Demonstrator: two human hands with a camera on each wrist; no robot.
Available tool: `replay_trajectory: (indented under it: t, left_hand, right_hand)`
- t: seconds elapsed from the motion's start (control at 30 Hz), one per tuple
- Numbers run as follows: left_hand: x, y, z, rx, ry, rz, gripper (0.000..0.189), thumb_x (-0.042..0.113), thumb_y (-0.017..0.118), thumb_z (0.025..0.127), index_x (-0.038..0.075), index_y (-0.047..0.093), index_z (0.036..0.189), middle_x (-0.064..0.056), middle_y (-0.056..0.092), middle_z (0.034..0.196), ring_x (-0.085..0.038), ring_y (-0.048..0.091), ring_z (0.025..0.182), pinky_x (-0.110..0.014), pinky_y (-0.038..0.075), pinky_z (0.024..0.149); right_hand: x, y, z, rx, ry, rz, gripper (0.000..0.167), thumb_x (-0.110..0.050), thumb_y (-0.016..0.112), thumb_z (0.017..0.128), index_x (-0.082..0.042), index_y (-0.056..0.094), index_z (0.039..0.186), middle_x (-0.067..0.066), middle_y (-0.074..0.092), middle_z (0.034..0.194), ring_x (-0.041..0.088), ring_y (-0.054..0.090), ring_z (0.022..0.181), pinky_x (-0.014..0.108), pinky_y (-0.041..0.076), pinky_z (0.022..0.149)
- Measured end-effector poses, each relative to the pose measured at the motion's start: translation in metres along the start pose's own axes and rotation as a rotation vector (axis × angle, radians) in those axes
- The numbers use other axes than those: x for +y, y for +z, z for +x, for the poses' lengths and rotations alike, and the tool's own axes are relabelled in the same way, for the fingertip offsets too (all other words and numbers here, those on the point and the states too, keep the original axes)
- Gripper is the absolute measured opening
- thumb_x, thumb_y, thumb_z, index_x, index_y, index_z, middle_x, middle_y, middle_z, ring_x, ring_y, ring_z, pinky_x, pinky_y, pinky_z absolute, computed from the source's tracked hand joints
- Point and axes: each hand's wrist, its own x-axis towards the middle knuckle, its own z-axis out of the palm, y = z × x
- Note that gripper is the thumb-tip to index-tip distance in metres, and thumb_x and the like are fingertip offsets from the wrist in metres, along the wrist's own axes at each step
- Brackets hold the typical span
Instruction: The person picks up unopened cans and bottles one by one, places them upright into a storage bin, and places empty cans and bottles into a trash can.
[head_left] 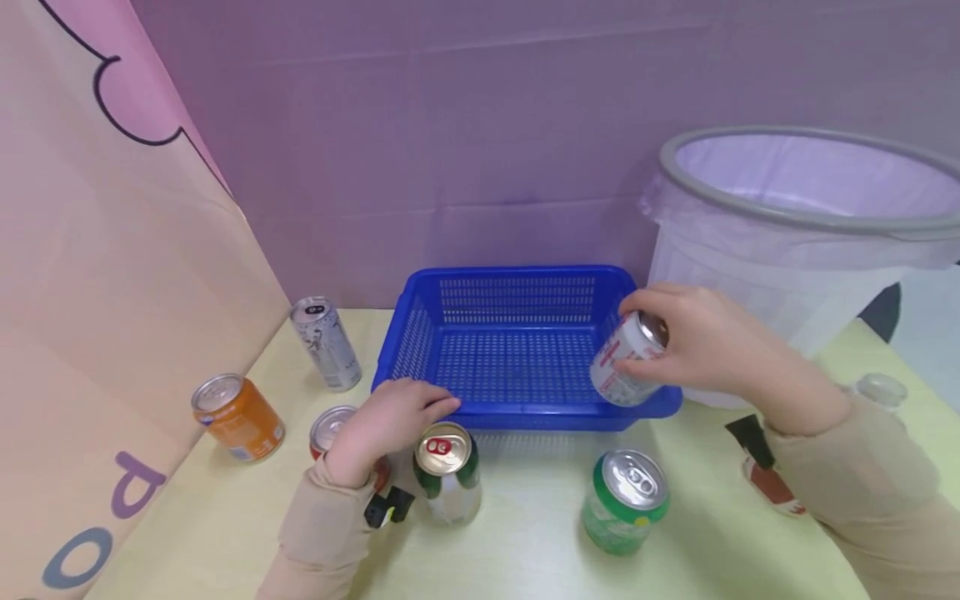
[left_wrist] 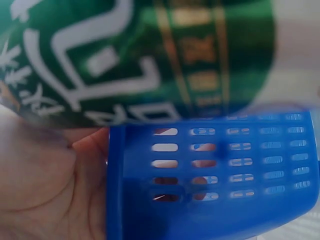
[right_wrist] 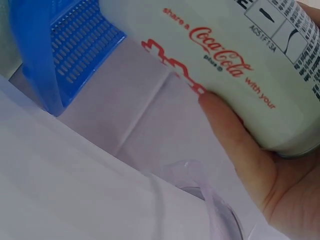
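My right hand (head_left: 705, 333) grips a white Coca-Cola can (head_left: 618, 371) with red lettering, thumb along its side. The can leans over the front right corner of a blue plastic basket (head_left: 525, 412). At the basket's front left corner, my left hand (head_left: 393, 417) holds the rim; some fingers are hidden by the basket wall. A green and white can (left_wrist: 140, 60) with a gold top stands close beside that hand and fills the upper left wrist view. Partly hidden behind the left wrist is a red can (head_left: 330, 427).
An orange can (head_left: 240, 421) and a slim silver can (head_left: 327, 346) stand at the left. A green can (head_left: 625, 508) is front right. Behind the right arm rises a white bin (head_left: 720, 292) with a bag liner. A clear bottle (head_left: 881, 390) lies partly behind the right sleeve.
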Motion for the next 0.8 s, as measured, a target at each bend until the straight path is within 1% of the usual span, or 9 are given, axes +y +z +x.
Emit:
replay_trajectory:
  t: [0.1, 0.3, 0.57, 0.8]
  left_hand:
    - [0.000, 0.000, 0.000, 0.001, 0.007, 0.005, 0.031, 0.032, 0.050, 0.097, 0.011, 0.070, 0.109, -0.004, 0.071, 0.108, -0.028, 0.063, 0.107, -0.050, 0.042, 0.095]
    - [0.001, -0.001, 0.001, -0.003, -0.007, 0.000, 0.031, 0.032, 0.050, 0.098, 0.012, 0.070, 0.109, -0.003, 0.071, 0.108, -0.028, 0.063, 0.107, -0.051, 0.041, 0.095]
    - [0.000, 0.000, 0.002, -0.010, -0.014, 0.003, 0.032, 0.033, 0.049, 0.098, 0.011, 0.070, 0.110, -0.005, 0.070, 0.109, -0.029, 0.062, 0.108, -0.051, 0.041, 0.096]
    - [-0.001, 0.000, 0.002, -0.014, -0.005, 0.005, 0.032, 0.033, 0.050, 0.097, 0.011, 0.070, 0.109, -0.004, 0.070, 0.108, -0.028, 0.062, 0.107, -0.051, 0.041, 0.095]
  right_hand:
    - [0.001, 0.002, 0.002, -0.006, 0.012, 0.003, 0.045, -0.028, 0.082, 0.068, -0.005, 0.065, 0.104, 0.007, 0.066, 0.090, 0.009, 0.055, 0.065, 0.022, 0.046, 0.052]
    - [0.001, 0.004, 0.008, -0.004, 0.011, 0.009, 0.043, -0.026, 0.080, 0.069, -0.005, 0.065, 0.103, 0.007, 0.066, 0.090, 0.011, 0.057, 0.067, 0.024, 0.048, 0.054]
    - [0.001, 0.010, 0.022, -0.071, 0.026, 0.025, 0.045, -0.028, 0.079, 0.071, -0.003, 0.064, 0.106, 0.010, 0.065, 0.092, 0.014, 0.060, 0.070, 0.025, 0.050, 0.056]
    - [0.003, 0.017, 0.039, -0.092, 0.012, 0.027, 0.044, -0.029, 0.078, 0.072, -0.003, 0.064, 0.104, 0.012, 0.066, 0.093, 0.017, 0.061, 0.071, 0.029, 0.052, 0.057]
